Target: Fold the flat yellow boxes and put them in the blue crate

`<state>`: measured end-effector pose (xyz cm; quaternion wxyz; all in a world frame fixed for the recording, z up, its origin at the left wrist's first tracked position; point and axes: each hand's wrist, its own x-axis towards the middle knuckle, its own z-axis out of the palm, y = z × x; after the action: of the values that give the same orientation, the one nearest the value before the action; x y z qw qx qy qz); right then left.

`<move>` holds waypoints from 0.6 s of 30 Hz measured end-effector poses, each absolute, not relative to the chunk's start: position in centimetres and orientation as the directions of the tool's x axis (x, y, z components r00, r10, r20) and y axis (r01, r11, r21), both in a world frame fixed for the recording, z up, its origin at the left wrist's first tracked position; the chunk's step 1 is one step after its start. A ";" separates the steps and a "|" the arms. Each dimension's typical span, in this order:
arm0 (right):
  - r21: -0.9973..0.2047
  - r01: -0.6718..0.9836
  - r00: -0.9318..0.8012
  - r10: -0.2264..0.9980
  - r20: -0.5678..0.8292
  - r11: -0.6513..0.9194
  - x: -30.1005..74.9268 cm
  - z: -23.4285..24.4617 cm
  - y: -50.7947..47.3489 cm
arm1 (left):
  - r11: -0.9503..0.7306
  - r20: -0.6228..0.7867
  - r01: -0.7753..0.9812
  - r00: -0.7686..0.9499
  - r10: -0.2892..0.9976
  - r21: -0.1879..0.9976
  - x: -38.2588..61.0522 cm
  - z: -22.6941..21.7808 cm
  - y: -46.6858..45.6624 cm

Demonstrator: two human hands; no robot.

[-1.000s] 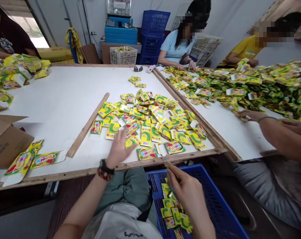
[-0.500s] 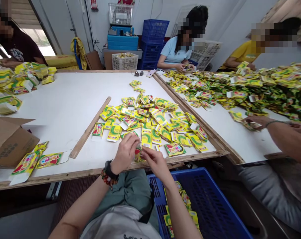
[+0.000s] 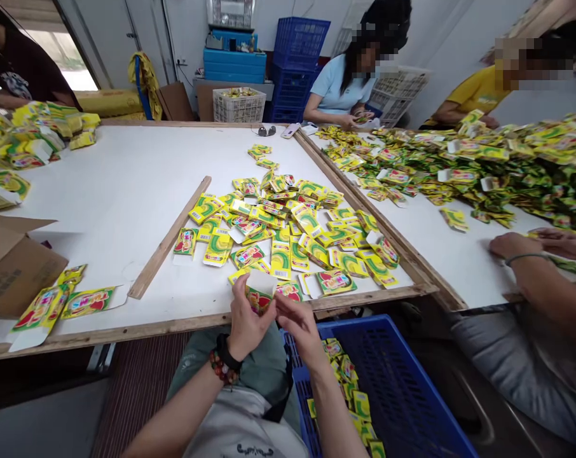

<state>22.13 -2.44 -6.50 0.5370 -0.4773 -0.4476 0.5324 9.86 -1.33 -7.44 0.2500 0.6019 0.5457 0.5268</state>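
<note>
My left hand [image 3: 250, 323] grips a small yellow-and-green carton [image 3: 259, 298] at the table's front edge. The carton's white end flap stands up, and red fruit is printed on its face. My right hand [image 3: 301, 327] is bent in from the other side, its fingertips pinched at the carton's right edge; what lies between them is partly hidden. Just beyond both hands spreads a loose pile of similar cartons [image 3: 281, 254], some with white flaps sticking out. Below my right forearm a blue plastic crate [image 3: 388, 356] holds several cartons [image 3: 361, 404].
A wooden strip [image 3: 171, 235] lies left of the pile; a wooden divider [image 3: 359, 200] borders its right. At left are a cardboard box [image 3: 18, 273] and flattened cartons [image 3: 90, 301]. A large heap [image 3: 521, 159] fills the right table, beside a co-worker's hand [image 3: 517, 245]. Other people sit around.
My hands have shifted slightly down, and the carton has turned so its printed face and raised white flap show. The co-worker's hand at right has drawn back from the heap with a carton.
</note>
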 end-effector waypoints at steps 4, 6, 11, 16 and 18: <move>-0.984 -0.155 0.023 0.995 -0.096 -0.091 21.9 -4.8 -1.6 | -0.439 0.540 0.460 -0.109 0.835 0.772 9.8 -8.8 -1.4; -0.995 -0.072 0.007 0.998 -0.065 -0.064 21.4 -4.0 -1.4 | -0.470 0.584 0.487 -0.105 0.805 0.736 9.7 -8.9 -1.3; -0.985 0.156 0.099 0.991 0.094 0.078 20.6 -3.0 -2.2 | -0.564 0.619 0.454 0.035 0.785 0.690 9.5 -8.0 -1.0; -0.999 -0.034 -0.034 0.999 0.000 -0.002 20.8 -2.1 -3.0 | -0.596 0.619 0.358 0.059 0.783 0.719 9.4 -8.0 -1.1; -0.997 0.062 -0.091 0.995 0.045 0.051 20.8 -1.7 -3.1 | -0.535 0.547 0.355 0.075 0.834 0.767 9.2 -8.1 -1.1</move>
<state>20.83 -3.12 -1.65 0.4727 -0.4807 -0.5496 0.4934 9.25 -1.07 -8.09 0.2258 0.6974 0.4263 0.5300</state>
